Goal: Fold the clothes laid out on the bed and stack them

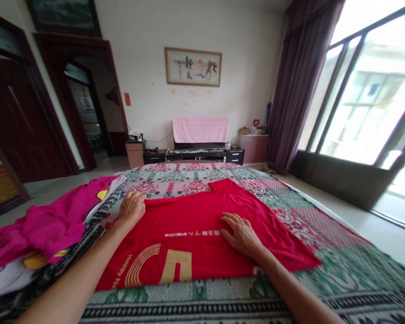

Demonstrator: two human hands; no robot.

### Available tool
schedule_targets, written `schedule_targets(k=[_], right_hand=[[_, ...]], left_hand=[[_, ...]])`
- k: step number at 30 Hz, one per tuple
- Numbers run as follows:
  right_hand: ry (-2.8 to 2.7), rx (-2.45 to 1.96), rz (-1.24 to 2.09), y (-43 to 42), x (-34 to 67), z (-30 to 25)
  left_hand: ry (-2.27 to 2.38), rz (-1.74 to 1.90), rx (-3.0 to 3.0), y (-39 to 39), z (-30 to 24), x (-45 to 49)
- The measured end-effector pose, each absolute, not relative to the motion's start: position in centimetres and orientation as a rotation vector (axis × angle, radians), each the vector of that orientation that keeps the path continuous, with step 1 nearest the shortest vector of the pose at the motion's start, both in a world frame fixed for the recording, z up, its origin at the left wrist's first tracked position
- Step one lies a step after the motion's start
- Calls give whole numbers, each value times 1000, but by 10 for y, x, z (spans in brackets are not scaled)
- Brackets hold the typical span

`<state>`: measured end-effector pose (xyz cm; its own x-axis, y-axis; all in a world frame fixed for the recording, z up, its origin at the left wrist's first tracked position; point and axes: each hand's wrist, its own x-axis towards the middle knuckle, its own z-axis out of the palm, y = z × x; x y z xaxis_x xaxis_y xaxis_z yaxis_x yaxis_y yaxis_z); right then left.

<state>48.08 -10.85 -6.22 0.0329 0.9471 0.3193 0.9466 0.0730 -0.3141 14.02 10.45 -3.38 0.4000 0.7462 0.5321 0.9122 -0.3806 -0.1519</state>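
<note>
A red T-shirt (195,216) with gold and white print lies spread sideways over a patterned bedspread (202,294), one sleeve pointing away at the top. My left hand (132,210) is at its far left corner, fingers bent down over the hem and closed on the cloth; the fingertips are partly hidden. On the middle of the shirt rests my right hand (241,234), palm down with the fingers stretched out. The shirt's lower right part (300,256) fans out to a point and shows some wrinkles.
A heap of magenta clothing (54,222) lies at the left edge of the bedspread. Beyond stand a low black cabinet (234,156) and a screen draped with a pink cloth (200,129). A purple curtain (302,85) and a large window (364,99) are at the right.
</note>
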Motion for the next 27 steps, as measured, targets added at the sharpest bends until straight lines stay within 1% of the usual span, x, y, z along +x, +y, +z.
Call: schedule_targets(k=[6,10,14,18,20,24,27], right_hand=[[-1904,-1866,-2,-109,481,-61],[-1900,-1874,4,-109,480,-59],[-1902,-1875,5,-109,479,-59],[-1902,-1853,0,-110,481,-62],[-1891,-1847,5,-107,483,-62],[-1816,-1911,-42,-80,487,-53],[-1812,-1936,-138,-42,489,-41]], left_hand=[[-1362,-492,-2316,64,-37,134],[-1361,-577,-2311,46,-43,122],[-1319,-677,-2332,43,-49,107],[-1236,-620,-2481,47,-56,101],[-1278,-595,-2519,49,-60,102],[-1421,-554,-2559,51,-63,104],[-1424,-542,-2600,52,-62,104]])
